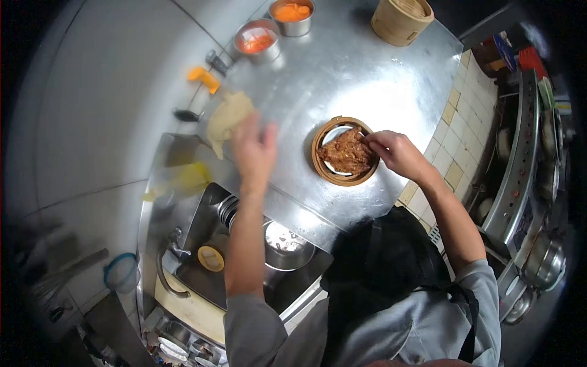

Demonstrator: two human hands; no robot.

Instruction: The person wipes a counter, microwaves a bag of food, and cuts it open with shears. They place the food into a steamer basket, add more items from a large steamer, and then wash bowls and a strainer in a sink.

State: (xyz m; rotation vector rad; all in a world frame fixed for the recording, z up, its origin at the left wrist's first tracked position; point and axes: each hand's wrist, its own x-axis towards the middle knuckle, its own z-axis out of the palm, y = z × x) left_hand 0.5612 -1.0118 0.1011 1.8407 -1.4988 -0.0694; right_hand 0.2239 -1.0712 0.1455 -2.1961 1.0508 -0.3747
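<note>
Steamer (324, 173), round and bamboo, sits near the middle of a steel counter (342, 73), holding a white plate (335, 133) of brown sauced meat (346, 153). The right hand (394, 153) rests at the steamer's right rim, fingers curled and tips pinched at the meat's edge; whether they grip a piece cannot be told. The left hand (254, 150) hovers over the counter to the steamer's left, fingers spread and loosely open, holding nothing, just beside a pale cloth (226, 119) draped at the counter's edge. Below that hand lies a sink (202, 214) with a steel bowl (284, 248), a tap (171, 257) and a yellow round object (211, 258). At the far side of the counter stand two metal tubs of orange food (257, 40) (292, 13) and a second bamboo steamer (400, 21), well apart from the first. Tiled ledge (455, 137) and stove rail (520, 159) run along the right.
</note>
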